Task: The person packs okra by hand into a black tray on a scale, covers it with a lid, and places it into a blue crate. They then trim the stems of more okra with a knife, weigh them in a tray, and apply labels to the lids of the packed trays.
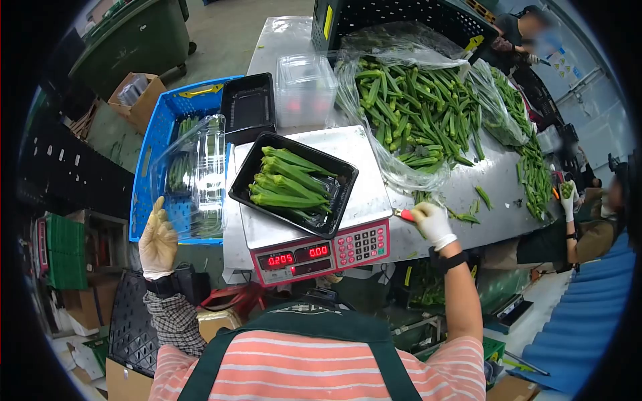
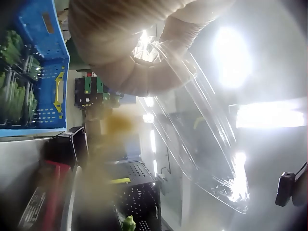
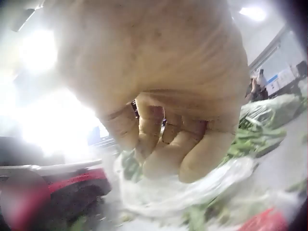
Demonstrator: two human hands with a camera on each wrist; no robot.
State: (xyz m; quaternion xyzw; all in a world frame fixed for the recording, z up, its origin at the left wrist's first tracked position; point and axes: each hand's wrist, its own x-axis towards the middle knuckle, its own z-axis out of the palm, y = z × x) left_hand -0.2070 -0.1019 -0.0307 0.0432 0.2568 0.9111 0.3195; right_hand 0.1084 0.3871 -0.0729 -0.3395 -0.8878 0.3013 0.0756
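My gloved left hand point(image 1: 158, 242) grips the edge of a clear plastic lid point(image 1: 204, 170), held over the blue crate; in the left wrist view its fingers curl round the lid point(image 2: 207, 134). My gloved right hand point(image 1: 435, 226) is low over the table beside the scale, fingers loosely bent and nothing visible in them. A small red handle point(image 1: 405, 214) lies by its fingertips in the head view. On the white scale point(image 1: 364, 194), a black tray point(image 1: 341, 212) sits askew, with several okra pods point(image 1: 287, 177) in it. The scale's display reads 0.205.
A large okra pile point(image 1: 418, 110) lies on clear plastic film behind the scale. An empty black tray point(image 1: 247, 103) and stacked clear lids point(image 1: 305, 87) stand at the back left. The blue crate point(image 1: 142, 180) holds packed okra. Another person point(image 1: 588, 234) works at the right.
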